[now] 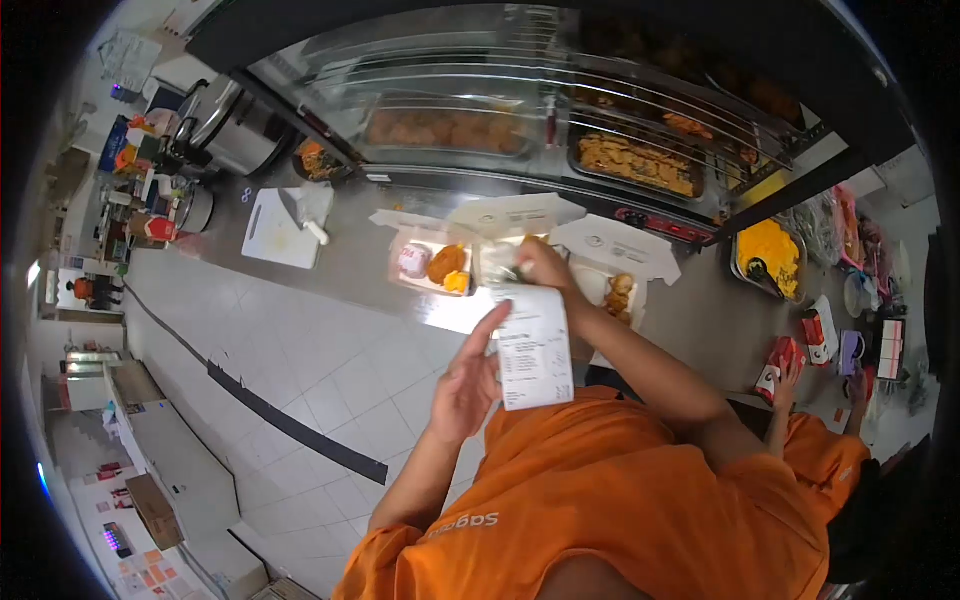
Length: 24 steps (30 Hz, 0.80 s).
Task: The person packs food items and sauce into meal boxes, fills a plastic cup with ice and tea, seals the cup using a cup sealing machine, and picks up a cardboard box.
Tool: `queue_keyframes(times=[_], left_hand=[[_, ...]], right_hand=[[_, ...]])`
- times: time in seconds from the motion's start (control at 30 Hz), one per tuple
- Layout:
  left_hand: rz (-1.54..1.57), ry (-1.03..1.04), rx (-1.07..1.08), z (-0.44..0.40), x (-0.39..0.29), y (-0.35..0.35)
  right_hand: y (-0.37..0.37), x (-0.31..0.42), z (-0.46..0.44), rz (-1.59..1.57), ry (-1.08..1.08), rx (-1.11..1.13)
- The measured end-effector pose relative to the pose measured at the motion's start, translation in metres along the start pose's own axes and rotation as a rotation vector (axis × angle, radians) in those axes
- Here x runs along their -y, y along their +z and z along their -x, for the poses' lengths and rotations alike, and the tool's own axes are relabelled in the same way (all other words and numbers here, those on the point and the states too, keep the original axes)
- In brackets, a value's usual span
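My left hand (465, 395) holds a long printed receipt (535, 360) between thumb and fingers, in front of the food boxes. My right hand (546, 266) reaches past the receipt into the middle open takeaway box (515, 215). Its fingers are bent together over the contents; what they grip is hidden. In the left box (400, 240) lie a white wrapped round item (413, 260), a fried patty (446, 264) and something yellow (457, 281). The right box (625, 245), lid up, contains a white round item and browned fried pieces (620, 295).
Behind the boxes stands a glass food warmer (450, 175) with trays of fried food. A white cutting board (280, 230) with a knife (312, 230) lies to the left. On the right are a tray of yellow food (768, 258) and a co-worker's hand (787, 383) at a red box (775, 368).
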<state>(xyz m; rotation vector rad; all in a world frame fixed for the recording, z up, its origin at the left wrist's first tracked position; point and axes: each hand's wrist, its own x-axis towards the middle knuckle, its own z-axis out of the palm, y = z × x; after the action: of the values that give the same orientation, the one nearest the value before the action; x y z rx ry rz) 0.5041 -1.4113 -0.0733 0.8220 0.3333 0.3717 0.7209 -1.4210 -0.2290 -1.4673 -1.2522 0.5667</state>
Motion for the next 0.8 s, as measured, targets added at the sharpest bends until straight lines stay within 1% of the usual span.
queue_keyframes(times=[0.03,0.07,0.1,0.13,0.17,0.2,0.23,0.27,0.33,0.4,0.43,0.47,0.53,0.57,0.6,0.63,0.67,0.73,0.77,0.8], left_hand=[[0.007,0.056,-0.029,0.013,-0.01,-0.008],[0.016,0.114,-0.062,0.028,-0.018,-0.015],[-0.001,0.166,-0.068,0.034,-0.035,-0.016],[-0.02,0.221,-0.088,0.038,-0.043,-0.018],[-0.042,0.279,-0.11,0.041,-0.051,-0.018],[-0.064,0.336,-0.132,0.045,-0.057,-0.017],[-0.076,0.358,-0.11,0.048,-0.062,-0.02],[-0.082,0.386,-0.11,0.051,-0.064,-0.023],[-0.087,0.426,-0.097,0.052,-0.066,-0.024],[-0.051,0.441,-0.082,0.049,-0.065,-0.024],[-0.034,0.447,-0.057,0.045,-0.065,-0.024],[-0.101,0.468,-0.082,0.04,-0.063,-0.025],[-0.227,0.491,-0.094,0.031,-0.053,-0.027],[-0.209,0.484,-0.089,0.03,-0.045,-0.028],[-0.186,0.461,-0.063,0.022,-0.04,-0.029],[-0.232,0.403,-0.078,0.015,-0.04,-0.023],[-0.289,0.351,-0.1,0.009,-0.038,-0.016],[-0.232,0.274,-0.047,-0.003,-0.022,-0.01],[-0.194,0.214,-0.002,-0.008,-0.015,-0.005],[-0.16,0.176,0.023,-0.024,-0.01,0.003]], right_hand=[[0.036,0.003,-0.022,0.126,0.136,0.053],[0.064,0.002,-0.04,0.097,-0.002,0.063],[0.09,0.002,-0.057,0.06,-0.015,0.011],[0.112,0.002,-0.068,0.09,0.009,-0.063],[0.138,-0.018,-0.074,-0.362,0.139,-0.121],[0.149,-0.028,-0.076,-0.327,0.163,-0.115],[0.159,-0.032,-0.078,-0.292,0.187,-0.109],[0.159,-0.039,-0.074,0.226,0.088,-0.05],[0.16,-0.043,-0.069,0.797,-0.016,0.004],[0.155,-0.05,-0.066,0.918,-0.022,-0.013],[0.15,-0.052,-0.062,1.061,0.008,0.115],[0.148,-0.053,-0.059,0.901,-0.021,-0.027],[0.125,-0.025,-0.049,0.728,0.118,0.066],[0.105,-0.011,-0.043,0.77,0.068,0.185],[0.079,0.0,-0.028,0.777,0.036,0.122],[0.052,0.011,-0.013,0.783,0.004,0.058],[0.026,0.019,0.006,0.756,-0.062,-0.167],[-0.049,0.042,0.034,0.301,0.011,-0.165],[-0.074,0.05,0.055,0.128,0.265,-0.376],[-0.116,0.061,0.057,0.168,0.246,-0.592]])
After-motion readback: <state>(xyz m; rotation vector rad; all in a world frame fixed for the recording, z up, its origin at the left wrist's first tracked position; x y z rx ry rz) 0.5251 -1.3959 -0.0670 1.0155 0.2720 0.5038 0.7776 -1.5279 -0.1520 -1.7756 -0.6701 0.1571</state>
